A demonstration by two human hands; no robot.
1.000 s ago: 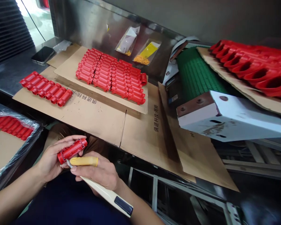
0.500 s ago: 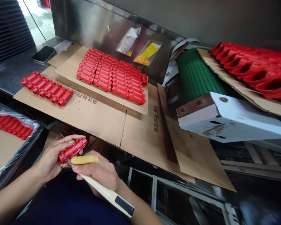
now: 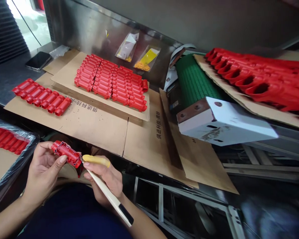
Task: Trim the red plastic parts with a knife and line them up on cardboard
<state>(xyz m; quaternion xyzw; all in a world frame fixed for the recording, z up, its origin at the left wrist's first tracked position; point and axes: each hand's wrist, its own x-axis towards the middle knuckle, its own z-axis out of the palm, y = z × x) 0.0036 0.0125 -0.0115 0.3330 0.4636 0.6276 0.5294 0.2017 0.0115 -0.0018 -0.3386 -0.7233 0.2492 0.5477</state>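
Observation:
My left hand (image 3: 43, 169) is closed around a red plastic tubular part (image 3: 68, 154), its hollow-looking side with dark-outlined edges facing up. The part tilts down toward the right. In my right hand (image 3: 104, 179) is a slim knife (image 3: 107, 194) with a long cream handle and a black patch at the butt end. Its short grey tip meets the right end of the red part; the exact contact is too small to make out. A yellow finger cot (image 3: 96, 160) covers my right index finger.
Rows of red parts (image 3: 111, 79) lie on cardboard (image 3: 104, 132); a shorter row (image 3: 41, 96) sits left. A plastic-lined box (image 3: 5, 166) holds more. At right, a green conveyor belt (image 3: 196, 79) bears cardboard with red parts (image 3: 259, 79). A phone (image 3: 38, 60) lies at the back left.
My left hand has turned the red part, so its right end now points down instead of up. The knife tip has moved from its lower left end to its right end. The view has shifted slightly.

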